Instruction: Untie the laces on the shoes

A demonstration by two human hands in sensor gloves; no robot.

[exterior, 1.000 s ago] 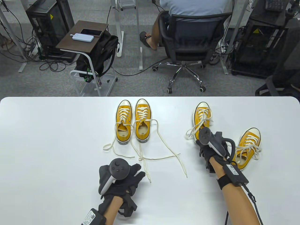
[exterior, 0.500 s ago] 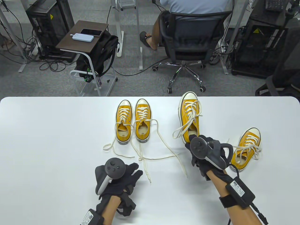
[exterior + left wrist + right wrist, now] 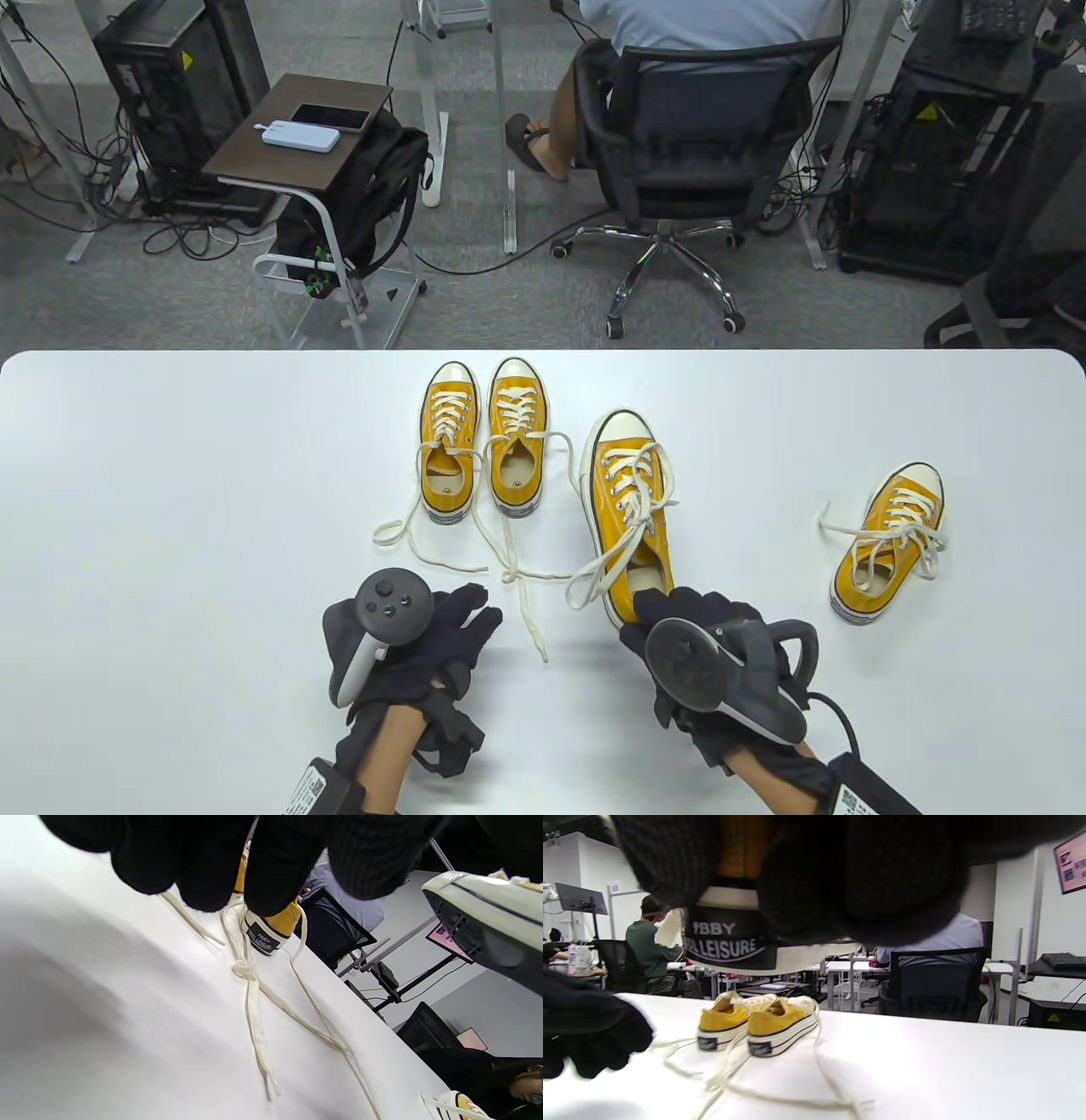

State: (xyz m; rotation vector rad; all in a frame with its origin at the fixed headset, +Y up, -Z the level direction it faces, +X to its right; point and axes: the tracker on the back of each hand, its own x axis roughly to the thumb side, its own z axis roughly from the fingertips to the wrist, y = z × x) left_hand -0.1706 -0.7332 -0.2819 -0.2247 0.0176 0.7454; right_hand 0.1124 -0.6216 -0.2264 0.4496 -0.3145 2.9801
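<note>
My right hand (image 3: 670,613) grips the heel of a yellow canvas shoe (image 3: 624,501) and holds it off the white table. Its bow is tied and one loop (image 3: 591,580) hangs down. The left wrist view shows its sole (image 3: 483,925) in the air. In the right wrist view my fingers (image 3: 840,878) wrap its labelled heel (image 3: 729,940). A pair of yellow shoes (image 3: 448,441) (image 3: 516,435) stands at centre, their loose laces (image 3: 517,577) spread toward me. My left hand (image 3: 467,615) hovers by those lace ends (image 3: 250,993), fingers relaxed, holding nothing.
A fourth yellow shoe (image 3: 889,542) with a tied bow lies at the right. The white table (image 3: 170,509) ends at its far edge (image 3: 254,351). Beyond it a person sits on a black office chair (image 3: 696,144), and a small side table (image 3: 297,136) holds a phone.
My right hand lifted the shoe from the far right and carried it left and toward me. My left hand drifted slightly left and nearer.
</note>
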